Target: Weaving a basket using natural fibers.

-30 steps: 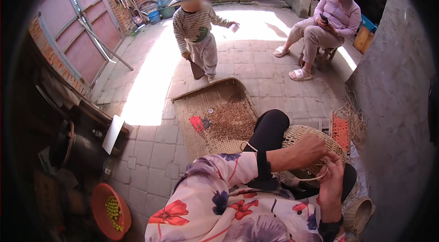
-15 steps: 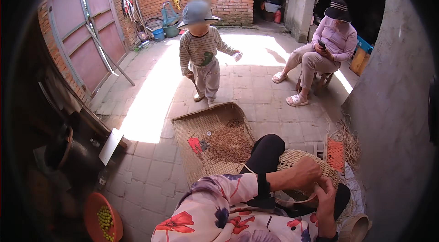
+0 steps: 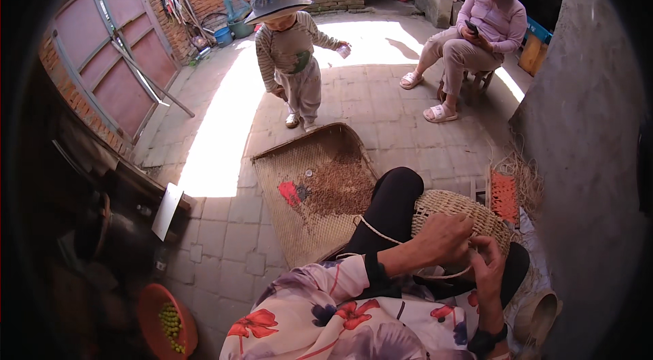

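A woven straw basket (image 3: 459, 207) rests on my lap, against my black-trousered knee. My left hand (image 3: 443, 234) is closed over its near rim, fingers bent in a pinch; what lies between the fingertips is hidden. Close by on the right, my right hand (image 3: 487, 266) pinches a pale straw cord with thumb and fingers. Another stretch of straw cord (image 3: 381, 233) crosses my knee and passes behind my left forearm. A loop of it hangs below the hands.
Before my knees lies a wide woven tray (image 3: 282, 224) with brown grains. An orange basin (image 3: 146, 312) holds green fruits. A small child (image 3: 289, 54) stands beyond the tray; a seated person (image 3: 496, 26) holds a phone. An orange woven seat (image 3: 504, 197) and loose straw lie right.
The view has tipped and shifted, so the surroundings sit higher. The child has looked down and moved slightly. My hands stay close together at the basket rim, with small finger movements.
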The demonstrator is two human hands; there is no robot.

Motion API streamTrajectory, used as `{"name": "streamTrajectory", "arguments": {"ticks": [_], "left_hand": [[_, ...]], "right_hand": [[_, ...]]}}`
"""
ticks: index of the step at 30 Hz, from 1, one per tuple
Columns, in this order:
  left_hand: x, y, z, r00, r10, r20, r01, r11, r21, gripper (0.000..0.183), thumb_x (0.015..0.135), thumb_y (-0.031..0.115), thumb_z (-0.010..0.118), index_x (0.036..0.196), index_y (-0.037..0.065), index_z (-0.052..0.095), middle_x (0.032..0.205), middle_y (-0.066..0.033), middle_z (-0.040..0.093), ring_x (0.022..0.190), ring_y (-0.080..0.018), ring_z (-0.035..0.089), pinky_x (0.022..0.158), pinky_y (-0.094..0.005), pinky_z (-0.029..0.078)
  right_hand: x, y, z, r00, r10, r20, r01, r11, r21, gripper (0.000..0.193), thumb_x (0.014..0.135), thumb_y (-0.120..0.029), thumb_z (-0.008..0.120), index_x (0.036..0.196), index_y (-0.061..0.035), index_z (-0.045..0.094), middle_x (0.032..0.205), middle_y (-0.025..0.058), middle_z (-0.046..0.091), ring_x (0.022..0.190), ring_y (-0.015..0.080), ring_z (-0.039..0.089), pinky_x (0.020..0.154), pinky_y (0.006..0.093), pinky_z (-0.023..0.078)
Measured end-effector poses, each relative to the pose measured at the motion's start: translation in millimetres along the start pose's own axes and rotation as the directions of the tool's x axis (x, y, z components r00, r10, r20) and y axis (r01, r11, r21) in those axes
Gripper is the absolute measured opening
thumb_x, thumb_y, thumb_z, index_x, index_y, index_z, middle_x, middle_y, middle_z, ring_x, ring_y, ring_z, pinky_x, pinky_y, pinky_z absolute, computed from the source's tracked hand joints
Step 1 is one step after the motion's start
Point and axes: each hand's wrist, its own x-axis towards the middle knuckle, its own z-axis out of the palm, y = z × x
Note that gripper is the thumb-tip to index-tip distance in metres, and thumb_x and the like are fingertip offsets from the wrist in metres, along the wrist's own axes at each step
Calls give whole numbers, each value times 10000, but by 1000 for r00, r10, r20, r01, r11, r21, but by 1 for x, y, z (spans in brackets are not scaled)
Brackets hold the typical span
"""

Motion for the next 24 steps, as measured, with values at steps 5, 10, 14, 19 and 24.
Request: {"name": "streamTrajectory", "arguments": {"ticks": [5,10,14,19,24], "left_hand": [[-4,3,-9,999,18,47,-19,999,34,132,808,121,605,858,1,582,804,-165,602,722,-369,645,591,-470,506],[-3,2,-7,997,18,70,-19,1000,4,113,816,111,600,842,3,580,801,-165,606,723,-377,645,594,-478,503],[-1,2,-3,998,20,59,-20,1000,-7,113,814,111,596,824,2,571,800,-166,606,726,-383,645,599,-480,499],[0,0,0,997,25,69,-24,1000,-14,124,818,122,595,832,3,563,810,-164,607,724,-383,644,606,-476,498],[2,-5,4,999,45,29,-45,999,8,133,818,127,594,853,11,541,802,-151,582,715,-375,625,607,-465,487]], "right_hand": [[-1,-6,5,999,24,-45,-23,999,25,198,887,-10,606,1085,-5,589,702,-50,521,565,16,442,507,181,352],[-4,-4,3,999,29,-39,-29,1000,-2,218,870,15,602,1087,-6,589,694,-57,508,569,11,437,502,180,346],[-3,5,-1,1000,-23,-20,22,997,-79,220,859,40,582,1075,-2,594,684,-59,498,566,9,435,497,184,344],[-4,5,0,1000,6,-29,-7,999,-38,214,862,52,556,1069,7,592,687,-49,511,571,16,468,511,188,377],[0,1,1,1000,10,-18,-12,997,-81,194,885,46,547,1071,12,591,706,-36,544,595,24,510,515,195,410]]}}
